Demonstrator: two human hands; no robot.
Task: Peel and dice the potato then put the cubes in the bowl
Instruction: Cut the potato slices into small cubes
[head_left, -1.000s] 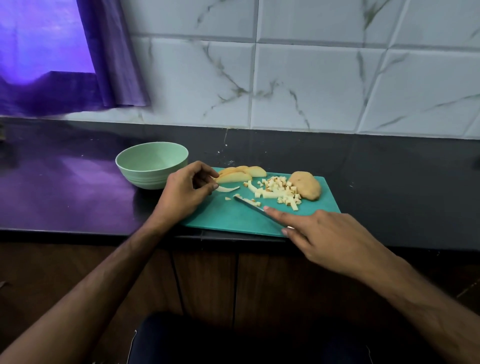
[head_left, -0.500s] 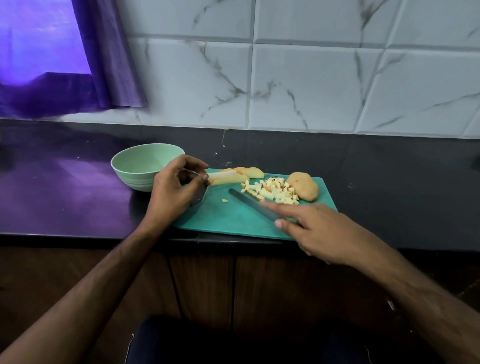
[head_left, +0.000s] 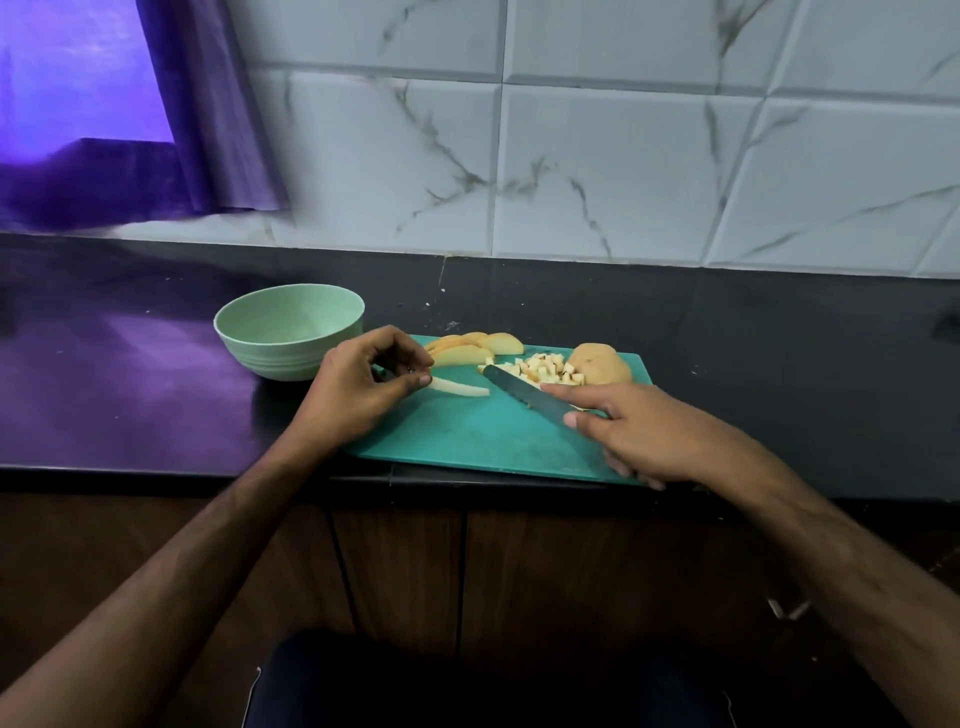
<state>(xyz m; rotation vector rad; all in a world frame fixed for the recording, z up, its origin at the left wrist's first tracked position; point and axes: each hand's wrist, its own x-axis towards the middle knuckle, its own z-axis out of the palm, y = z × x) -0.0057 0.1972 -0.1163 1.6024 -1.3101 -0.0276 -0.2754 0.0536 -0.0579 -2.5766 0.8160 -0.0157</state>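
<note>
Pinching pale potato strip (head_left: 460, 387) w/ left hand (head_left: 363, 387), long axis toward 3 o'clock; gripping steel knife (head_left: 524, 392) w/ right hand (head_left: 639, 434).

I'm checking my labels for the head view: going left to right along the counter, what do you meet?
Bowl → left hand → potato strip → potato slices → diced cubes → unpeeled potato piece.

The bowl (head_left: 289, 331) sits left of the cutting board (head_left: 483, 431); slices (head_left: 475, 349), cubes (head_left: 545, 368) and potato (head_left: 600, 364) line the board's upper edge.
</note>
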